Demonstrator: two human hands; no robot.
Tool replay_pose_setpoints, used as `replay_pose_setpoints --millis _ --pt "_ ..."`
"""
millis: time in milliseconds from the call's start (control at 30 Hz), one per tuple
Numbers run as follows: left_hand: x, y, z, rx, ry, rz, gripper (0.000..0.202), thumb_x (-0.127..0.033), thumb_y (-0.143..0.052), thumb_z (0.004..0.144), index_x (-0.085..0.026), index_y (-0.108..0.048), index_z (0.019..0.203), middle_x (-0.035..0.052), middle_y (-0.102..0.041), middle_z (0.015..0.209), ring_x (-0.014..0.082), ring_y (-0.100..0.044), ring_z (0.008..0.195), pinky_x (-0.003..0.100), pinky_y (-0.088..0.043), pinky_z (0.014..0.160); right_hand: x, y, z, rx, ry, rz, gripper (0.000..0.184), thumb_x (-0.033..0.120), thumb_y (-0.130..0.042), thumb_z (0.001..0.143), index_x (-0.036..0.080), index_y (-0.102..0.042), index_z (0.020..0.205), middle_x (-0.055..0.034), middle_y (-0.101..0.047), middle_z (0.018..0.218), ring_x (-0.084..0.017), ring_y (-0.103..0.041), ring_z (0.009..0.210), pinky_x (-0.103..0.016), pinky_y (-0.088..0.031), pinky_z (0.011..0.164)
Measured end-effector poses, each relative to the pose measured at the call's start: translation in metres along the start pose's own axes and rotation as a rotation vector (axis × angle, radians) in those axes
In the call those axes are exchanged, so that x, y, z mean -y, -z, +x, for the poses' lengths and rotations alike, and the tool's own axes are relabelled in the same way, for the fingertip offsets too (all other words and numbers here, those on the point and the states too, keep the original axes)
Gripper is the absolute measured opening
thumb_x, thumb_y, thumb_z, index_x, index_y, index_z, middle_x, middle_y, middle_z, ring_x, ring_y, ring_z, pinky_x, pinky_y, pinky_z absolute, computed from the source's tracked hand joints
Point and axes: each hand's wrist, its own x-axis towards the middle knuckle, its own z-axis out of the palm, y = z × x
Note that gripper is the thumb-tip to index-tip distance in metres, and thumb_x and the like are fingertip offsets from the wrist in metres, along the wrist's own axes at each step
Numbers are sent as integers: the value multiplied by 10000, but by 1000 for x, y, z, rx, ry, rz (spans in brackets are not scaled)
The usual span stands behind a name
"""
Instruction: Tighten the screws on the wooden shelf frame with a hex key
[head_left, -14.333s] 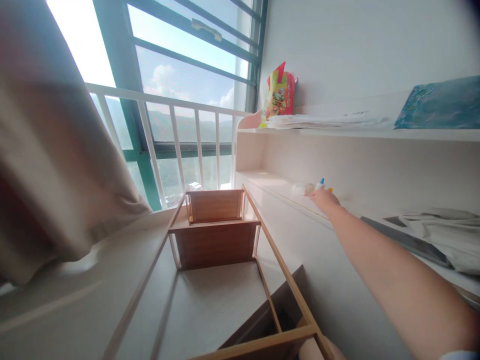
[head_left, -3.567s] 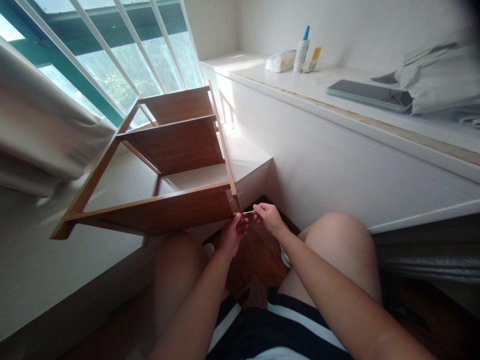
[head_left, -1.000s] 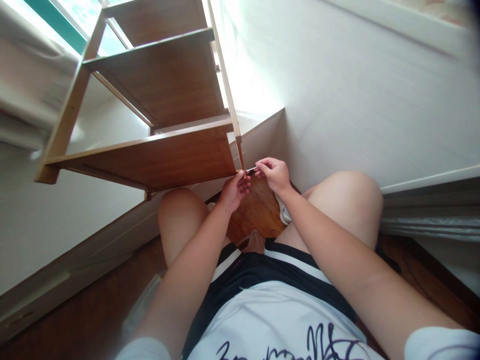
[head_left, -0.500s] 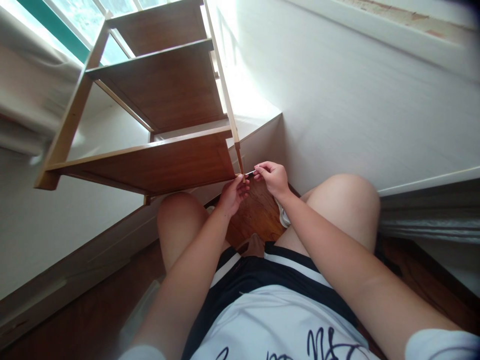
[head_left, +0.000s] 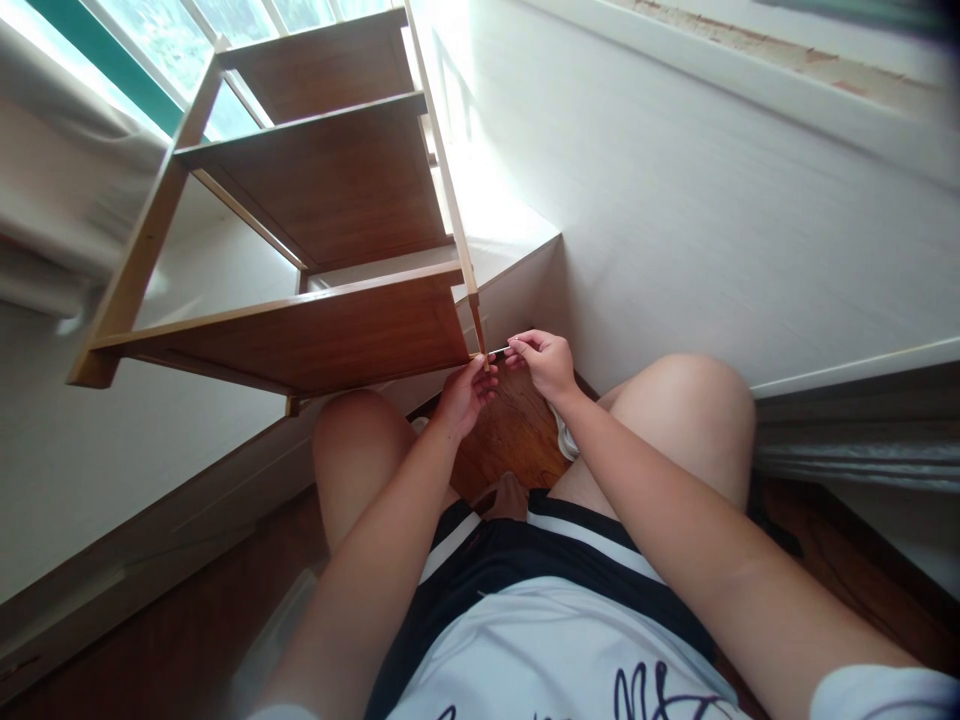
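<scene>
A brown wooden shelf unit [head_left: 352, 200] with three boards leans at the upper left, its near post tapering down to my hands. My left hand [head_left: 466, 395] is closed at the lower end of this wooden post [head_left: 478, 322], thumb and fingers pinching around its tip. My right hand [head_left: 546, 358] pinches a thin metal rod, like a hex key [head_left: 500, 351], held sideways. The rod's left end reaches the post tip beside my left fingers. Its exact contact point is too small to make out.
My bare knees [head_left: 686, 415] flank the work. Close on the right is a pale wall panel [head_left: 675, 220]. A beige curtain [head_left: 52, 170] hangs at the left by the window. Wooden floor [head_left: 517, 425] shows between my legs, and a translucent plastic item [head_left: 277, 630] lies lower left.
The whole scene sits slightly lower in the picture, as my head has tilted a little. Both hands keep their hold at the post tip; the right hand has shifted only slightly.
</scene>
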Motion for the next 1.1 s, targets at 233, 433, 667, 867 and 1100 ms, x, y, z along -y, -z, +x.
replay_pose_setpoints --millis 233,433,667,867,1100 --pt "1 1 3 -2 -7 -5 292 -414 -748 813 -184 -748 992 32 -726 902 85 -619 680 191 -449 574 -1 1 -4 3 -21 48 366 499 -784 729 154 -721 837 -53 -745 737 -164 -700 599 -285 -609 579" --pt "0 -1 0 4 -4 -7 320 -417 -753 808 -178 -746 1020 28 -720 897 74 -615 663 187 -447 566 -4 -2 -3 -15 -29 92 360 495 -789 725 159 -709 827 -41 -745 730 -155 -698 582 -283 -612 579" --pt "0 -1 0 -4 -5 -7 307 -413 -750 809 -176 -745 1004 31 -723 886 77 -617 658 189 -444 568 -5 -1 -5 -18 -35 115 330 466 -801 723 161 -716 814 -38 -741 717 -148 -690 564 -273 -600 563" --pt "1 0 2 -11 -7 -4 324 -423 -757 800 -176 -744 1010 30 -724 893 77 -619 657 195 -444 569 -3 -2 -8 -28 -44 128 308 439 -798 729 155 -722 822 -39 -744 727 -145 -688 566 -275 -599 570" --pt "0 -3 0 -31 -7 -3 326 -420 -767 786 -168 -754 993 29 -716 879 73 -612 652 188 -434 557 -2 -3 -11 -38 -37 129 288 425 -785 737 154 -724 813 -39 -739 712 -151 -687 565 -280 -598 559"
